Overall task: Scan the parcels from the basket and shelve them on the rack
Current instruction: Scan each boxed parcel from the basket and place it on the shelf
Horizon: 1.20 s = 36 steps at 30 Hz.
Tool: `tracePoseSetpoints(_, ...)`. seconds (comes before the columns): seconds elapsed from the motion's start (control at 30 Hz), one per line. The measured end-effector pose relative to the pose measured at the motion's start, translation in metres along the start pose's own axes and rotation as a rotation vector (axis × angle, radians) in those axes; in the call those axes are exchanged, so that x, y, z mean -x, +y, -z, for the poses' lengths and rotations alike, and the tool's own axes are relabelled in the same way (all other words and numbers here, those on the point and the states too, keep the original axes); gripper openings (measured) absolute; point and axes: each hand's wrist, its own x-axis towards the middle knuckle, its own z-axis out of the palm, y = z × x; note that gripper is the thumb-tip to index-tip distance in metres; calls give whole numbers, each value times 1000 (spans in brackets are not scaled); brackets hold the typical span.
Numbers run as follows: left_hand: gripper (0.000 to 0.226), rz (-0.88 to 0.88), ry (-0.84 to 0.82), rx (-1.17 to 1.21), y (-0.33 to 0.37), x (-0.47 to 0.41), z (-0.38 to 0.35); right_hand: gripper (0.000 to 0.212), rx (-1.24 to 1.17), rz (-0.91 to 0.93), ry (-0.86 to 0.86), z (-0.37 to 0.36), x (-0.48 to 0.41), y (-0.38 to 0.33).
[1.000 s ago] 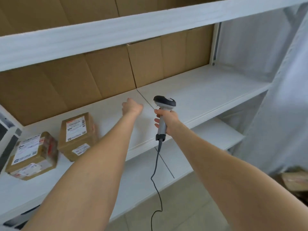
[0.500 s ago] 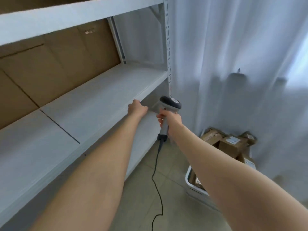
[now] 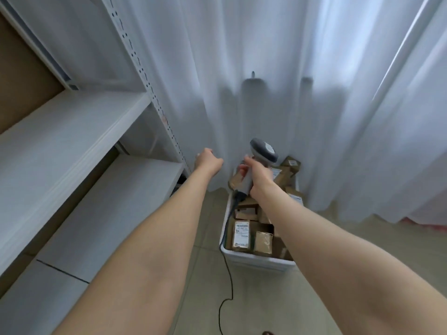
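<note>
A white basket (image 3: 254,259) stands on the floor by the curtain, filled with several brown cardboard parcels (image 3: 241,235) bearing white labels. My right hand (image 3: 257,176) grips the handle of a grey barcode scanner (image 3: 262,152) above the basket's far end; its black cable (image 3: 226,240) hangs down to the floor. My left hand (image 3: 208,162) is held out left of the basket, fingers loosely curled, holding nothing. The white rack (image 3: 72,146) is at the left, its two visible shelves bare.
A white curtain (image 3: 290,81) hangs behind the basket down to the tiled floor (image 3: 338,238). The rack's perforated upright (image 3: 145,76) stands between shelf and curtain. Brown cardboard (image 3: 21,76) backs the rack at upper left.
My view has swung right, away from the shelf with two parcels, to the basket on the floor. Both hands moved with it; the right keeps hold of the scanner.
</note>
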Motion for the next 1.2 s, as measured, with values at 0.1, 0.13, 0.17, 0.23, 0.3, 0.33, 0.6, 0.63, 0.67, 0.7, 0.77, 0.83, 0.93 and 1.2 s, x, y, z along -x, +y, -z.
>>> tracePoseSetpoints(0.1, 57, -13, -69, 11, 13, -11, -33, 37, -34, 11, 71, 28, -21, -5)
tracePoseSetpoints(0.13, 57, -16, -91, 6, 16, -15, -45, 37, -47, 14, 92, 37, -28, -7)
tracePoseSetpoints(0.17, 57, -21, -118, 1, 20, -19, -56, 36, -57, 18, 114, 46, -36, -9)
tracePoseSetpoints(0.23, 57, -31, -170, -7, 25, -27, -79, 33, -63, 19, 171, 62, -53, -12)
tracePoseSetpoints(0.3, 57, -31, -220, -20, 30, -39, -103, 27, -65, 5, 225, 78, -69, -15)
tracePoseSetpoints(0.33, 58, -30, -242, -25, 31, -44, -113, 26, -67, -4, 244, 84, -77, -15)
tracePoseSetpoints(0.6, 53, -18, -377, -61, 32, -102, -198, 36, -28, -50, 414, 123, -169, -4)
tracePoseSetpoints(0.63, 54, -1, -397, -58, 27, -107, -208, 37, -18, -63, 426, 127, -179, 1)
tracePoseSetpoints(0.67, 55, 13, -415, -58, 22, -113, -219, 40, -9, -79, 438, 132, -190, 6)
tracePoseSetpoints(0.7, 56, 25, -432, -64, 16, -120, -230, 42, 2, -98, 448, 137, -200, 12)
tracePoseSetpoints(0.77, 52, 51, -460, -74, 5, -131, -252, 50, 26, -137, 469, 150, -221, 25)
tracePoseSetpoints(0.83, 45, 83, -484, -73, -7, -141, -276, 54, 55, -163, 474, 164, -242, 38)
tracePoseSetpoints(0.93, 47, 170, -526, -31, -28, -156, -318, 48, 102, -190, 452, 187, -274, 61)
tracePoseSetpoints(1.2, 53, 335, -530, 62, -82, -179, -411, 58, 198, -272, 346, 228, -356, 118)
